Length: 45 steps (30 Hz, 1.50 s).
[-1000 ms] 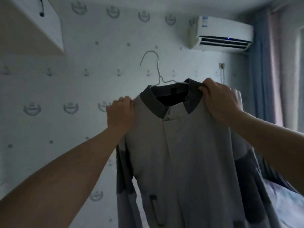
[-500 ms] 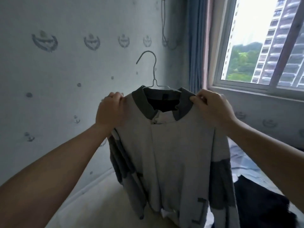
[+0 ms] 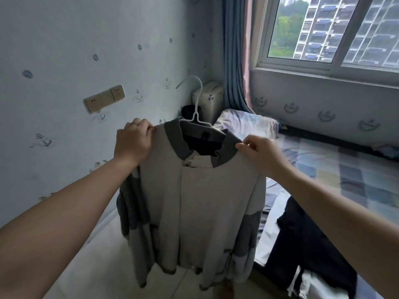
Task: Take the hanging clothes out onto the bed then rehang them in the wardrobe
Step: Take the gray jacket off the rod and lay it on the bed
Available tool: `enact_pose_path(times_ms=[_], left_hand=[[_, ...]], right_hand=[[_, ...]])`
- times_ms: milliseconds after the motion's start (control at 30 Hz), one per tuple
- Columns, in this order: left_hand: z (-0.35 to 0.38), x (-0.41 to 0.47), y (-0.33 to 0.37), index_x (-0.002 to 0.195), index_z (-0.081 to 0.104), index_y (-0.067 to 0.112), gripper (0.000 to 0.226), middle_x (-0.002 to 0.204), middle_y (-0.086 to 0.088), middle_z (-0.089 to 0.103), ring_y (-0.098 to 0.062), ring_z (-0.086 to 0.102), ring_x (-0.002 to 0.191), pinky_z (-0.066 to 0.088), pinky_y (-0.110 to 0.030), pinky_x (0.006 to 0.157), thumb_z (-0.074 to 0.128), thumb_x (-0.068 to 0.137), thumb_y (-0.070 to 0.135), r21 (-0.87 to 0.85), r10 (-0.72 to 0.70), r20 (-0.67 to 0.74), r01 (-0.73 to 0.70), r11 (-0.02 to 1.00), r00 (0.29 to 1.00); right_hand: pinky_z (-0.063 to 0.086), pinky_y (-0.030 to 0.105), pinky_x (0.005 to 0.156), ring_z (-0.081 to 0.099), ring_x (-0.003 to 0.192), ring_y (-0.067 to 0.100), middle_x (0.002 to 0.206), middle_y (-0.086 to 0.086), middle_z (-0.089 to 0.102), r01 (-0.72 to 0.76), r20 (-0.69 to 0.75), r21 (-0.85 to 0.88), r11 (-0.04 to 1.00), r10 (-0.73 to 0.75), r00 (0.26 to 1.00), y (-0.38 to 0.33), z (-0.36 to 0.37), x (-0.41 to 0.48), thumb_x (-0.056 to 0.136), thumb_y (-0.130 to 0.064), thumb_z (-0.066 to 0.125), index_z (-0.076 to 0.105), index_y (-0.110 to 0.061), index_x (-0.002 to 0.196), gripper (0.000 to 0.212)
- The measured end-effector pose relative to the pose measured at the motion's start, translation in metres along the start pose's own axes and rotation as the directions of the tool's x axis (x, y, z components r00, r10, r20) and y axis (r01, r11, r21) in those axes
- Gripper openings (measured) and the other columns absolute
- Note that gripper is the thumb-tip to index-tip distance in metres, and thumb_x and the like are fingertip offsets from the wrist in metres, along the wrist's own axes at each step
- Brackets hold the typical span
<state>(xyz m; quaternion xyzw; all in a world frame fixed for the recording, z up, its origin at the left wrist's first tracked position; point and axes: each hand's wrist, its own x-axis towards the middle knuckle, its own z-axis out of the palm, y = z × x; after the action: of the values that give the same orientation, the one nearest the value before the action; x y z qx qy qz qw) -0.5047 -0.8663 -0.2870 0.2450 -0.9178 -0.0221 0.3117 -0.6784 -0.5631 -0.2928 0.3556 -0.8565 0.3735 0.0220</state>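
A light grey jacket (image 3: 200, 201) with a dark grey collar and dark sleeve patches hangs in the air on a white wire hanger (image 3: 197, 104). My left hand (image 3: 133, 141) grips its left shoulder. My right hand (image 3: 259, 155) pinches the right shoulder beside the collar. The jacket's hem dangles above the floor, just left of the bed (image 3: 356, 175). A dark garment (image 3: 302, 240) lies on the bed's near end. The wardrobe is out of sight.
A pillow (image 3: 244, 124) lies at the bed's head, by a white appliance (image 3: 210, 98) in the corner. Blue curtains (image 3: 234, 50) hang beside a window (image 3: 330, 31). A wall socket (image 3: 104, 98) sits on the left wall. Pale floor (image 3: 101, 266) lies below.
My view has swung right and down, from the wall and air conditioner to the bed and window. Both hands keep hold of the jacket, which has come lower beside the bed.
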Motion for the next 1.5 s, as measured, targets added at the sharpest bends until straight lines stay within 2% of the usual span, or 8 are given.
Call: enact_pose_path(times_ms=[200, 367, 733, 867, 1133, 1267, 1400, 1500], left_hand=[[0.081, 0.062, -0.009, 0.1, 0.06, 0.009, 0.021, 0.104, -0.013, 0.06, -0.037, 0.055, 0.098, 0.034, -0.044, 0.081, 0.046, 0.101, 0.024, -0.006, 0.017, 0.113, -0.017, 1.0, 0.993], [0.156, 0.109, -0.007, 0.099, 0.059, 0.015, 0.019, 0.108, -0.009, 0.06, -0.033, 0.054, 0.101, 0.028, -0.041, 0.08, 0.044, 0.101, 0.027, -0.036, 0.005, 0.234, 0.004, 0.999, 0.972], [0.308, 0.185, -0.013, 0.103, 0.061, 0.02, 0.02, 0.107, -0.004, 0.059, -0.029, 0.056, 0.103, 0.028, -0.039, 0.082, 0.044, 0.102, 0.03, -0.099, 0.066, 0.446, -0.024, 0.995, 0.893], [0.369, 0.215, -0.026, 0.104, 0.061, 0.017, 0.022, 0.11, -0.005, 0.059, -0.031, 0.054, 0.105, 0.033, -0.041, 0.087, 0.044, 0.101, 0.031, -0.132, 0.099, 0.529, -0.034, 0.991, 0.843], [0.483, 0.257, -0.049, 0.105, 0.062, 0.022, 0.023, 0.119, -0.005, 0.061, -0.03, 0.046, 0.116, 0.032, -0.042, 0.091, 0.044, 0.101, 0.036, -0.143, 0.119, 0.697, -0.025, 0.989, 0.707], [0.538, 0.265, -0.052, 0.107, 0.063, 0.024, 0.023, 0.121, -0.006, 0.063, -0.033, 0.044, 0.118, 0.031, -0.043, 0.093, 0.045, 0.101, 0.037, -0.107, 0.096, 0.746, -0.024, 0.994, 0.659], [0.593, 0.266, -0.047, 0.11, 0.064, 0.02, 0.024, 0.123, -0.011, 0.061, -0.034, 0.047, 0.12, 0.035, -0.044, 0.098, 0.047, 0.1, 0.034, -0.14, 0.087, 0.804, 0.045, 0.989, 0.588], [0.633, 0.266, -0.04, 0.107, 0.064, 0.015, 0.022, 0.119, -0.014, 0.062, -0.035, 0.052, 0.116, 0.042, -0.045, 0.098, 0.05, 0.1, 0.03, -0.198, 0.098, 0.832, 0.127, 0.972, 0.547]], right_hand=[[0.036, 0.01, 0.054, 0.052, 0.064, 0.004, 0.071, 0.001, 0.063, -0.049, 0.034, 0.0, 0.999, 0.049, 0.998, 0.049, 0.032, 0.059, 0.09, -0.034, 0.067, 0.072, -0.016, 0.085, 0.019], [0.041, 0.023, 0.057, 0.052, 0.065, 0.012, 0.072, -0.001, 0.06, -0.172, 0.105, -0.002, 0.985, 0.171, 0.98, 0.098, 0.057, 0.108, 0.091, -0.033, 0.065, 0.071, -0.016, 0.09, 0.018], [0.04, 0.029, 0.064, 0.056, 0.077, 0.019, 0.083, -0.002, 0.061, -0.396, 0.143, -0.092, 0.914, 0.406, 0.903, 0.178, 0.11, 0.189, 0.095, -0.025, 0.061, 0.068, -0.018, 0.097, 0.01], [0.038, 0.024, 0.058, 0.057, 0.075, 0.018, 0.081, -0.002, 0.063, -0.483, 0.123, -0.143, 0.864, 0.499, 0.858, 0.196, 0.14, 0.225, 0.094, -0.026, 0.062, 0.069, -0.018, 0.094, 0.01], [0.038, 0.031, 0.066, 0.057, 0.083, 0.024, 0.087, 0.003, 0.063, -0.669, 0.111, -0.236, 0.705, 0.703, 0.702, 0.243, 0.207, 0.289, 0.093, -0.028, 0.062, 0.066, -0.018, 0.092, 0.011], [0.047, 0.038, 0.078, 0.058, 0.092, 0.028, 0.1, 0.007, 0.067, -0.695, 0.095, -0.339, 0.635, 0.757, 0.646, 0.275, 0.238, 0.311, 0.095, -0.033, 0.059, 0.067, -0.021, 0.098, 0.015], [0.033, 0.039, 0.084, 0.057, 0.107, 0.03, 0.103, 0.001, 0.069, -0.65, 0.025, -0.543, 0.532, 0.784, 0.62, 0.312, 0.268, 0.324, 0.096, -0.04, 0.054, 0.07, -0.03, 0.103, 0.02], [0.045, 0.038, 0.083, 0.061, 0.103, 0.03, 0.105, 0.004, 0.07, -0.679, 0.076, -0.521, 0.517, 0.821, 0.566, 0.348, 0.289, 0.329, 0.096, -0.036, 0.054, 0.071, -0.027, 0.103, 0.02]])
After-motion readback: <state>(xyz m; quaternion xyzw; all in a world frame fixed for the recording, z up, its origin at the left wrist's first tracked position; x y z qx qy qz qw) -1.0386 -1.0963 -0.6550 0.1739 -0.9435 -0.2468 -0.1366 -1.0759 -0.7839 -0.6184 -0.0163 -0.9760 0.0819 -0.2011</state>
